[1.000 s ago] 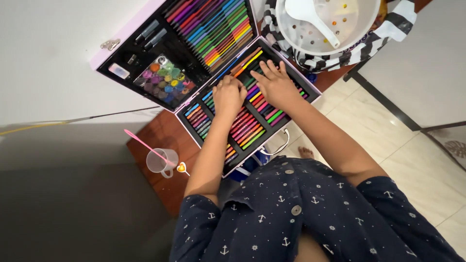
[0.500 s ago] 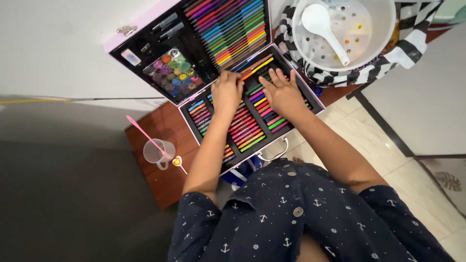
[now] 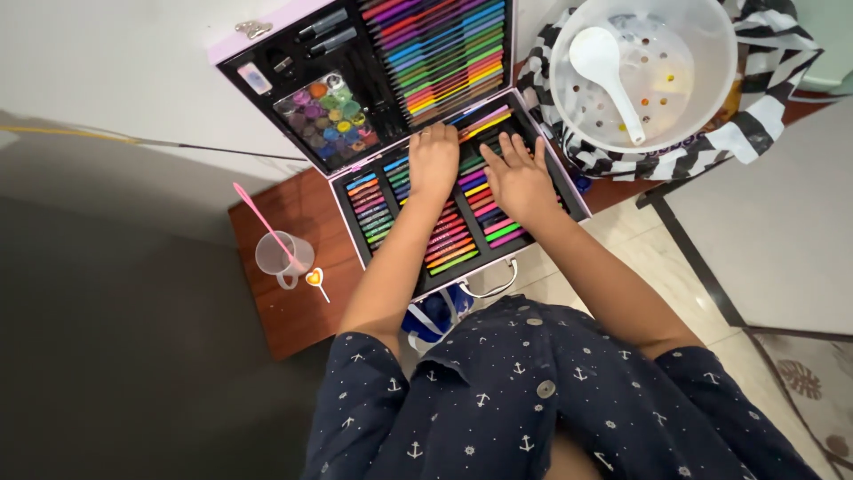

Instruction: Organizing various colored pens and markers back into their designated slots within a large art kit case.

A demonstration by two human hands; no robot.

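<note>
While both hands rest inside the open art case (image 3: 569, 182), which lies on a brown wooden table (image 3: 293, 311), neither visibly grips anything. Left hand (image 3: 433, 162) sits with fingers curled loosely downward over the rows of coloured markers (image 3: 449, 244) in the lower tray; whether a marker is pinched beneath cannot be told. Right hand (image 3: 518, 176) lies flat, fingers spread wide, pressing on the marker rows just beside the left. Raised lid holds coloured pencils (image 3: 444, 49) and a paint palette (image 3: 329, 120). Clear measuring cup (image 3: 277, 258) with a pink stick stands well left of the case. White bowl (image 3: 641, 67) containing a spoon (image 3: 609, 71) sits on striped cloth (image 3: 764, 116), near the right hand.
</note>
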